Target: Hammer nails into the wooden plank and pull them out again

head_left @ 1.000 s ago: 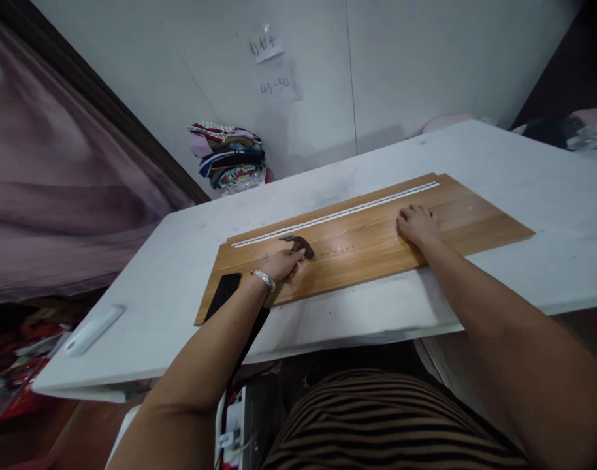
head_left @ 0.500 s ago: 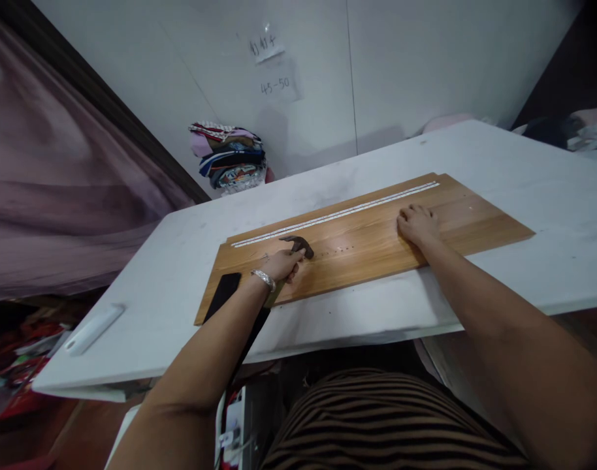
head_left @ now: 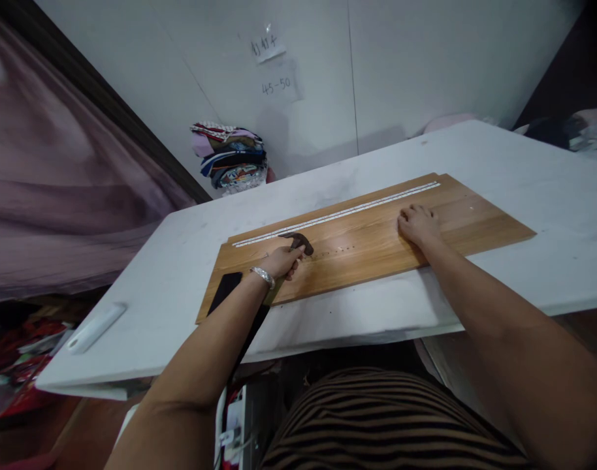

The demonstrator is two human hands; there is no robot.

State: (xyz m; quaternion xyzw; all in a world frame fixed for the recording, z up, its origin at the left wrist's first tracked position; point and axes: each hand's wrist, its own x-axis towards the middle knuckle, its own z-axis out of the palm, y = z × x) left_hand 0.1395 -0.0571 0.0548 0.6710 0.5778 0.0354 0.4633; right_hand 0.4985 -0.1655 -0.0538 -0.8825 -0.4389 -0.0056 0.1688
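My left hand (head_left: 283,262), with a silver bracelet at its wrist, is wrapped around a claw hammer (head_left: 301,242) close below the head. The hammer head is over the wooden board (head_left: 377,230), beside a row of small nails (head_left: 341,249); whether it touches one I cannot tell. Farther right, my right hand (head_left: 418,223) rests on the board with bent fingers somewhat apart and nothing visible in them. A white measuring strip (head_left: 338,214) lies along the board's far side. My left forearm partly hides a black flat object (head_left: 225,291) at the board's left end.
The board lies on a white table (head_left: 494,156). A long white object (head_left: 96,328) is near the table's left edge. Folded cloths (head_left: 234,156) are stacked by the wall behind, where paper notes (head_left: 277,85) hang. A pink curtain (head_left: 68,156) hangs at left.
The hammer head and my left hand have shifted slightly up and to the left. My right hand stays in place on the board.
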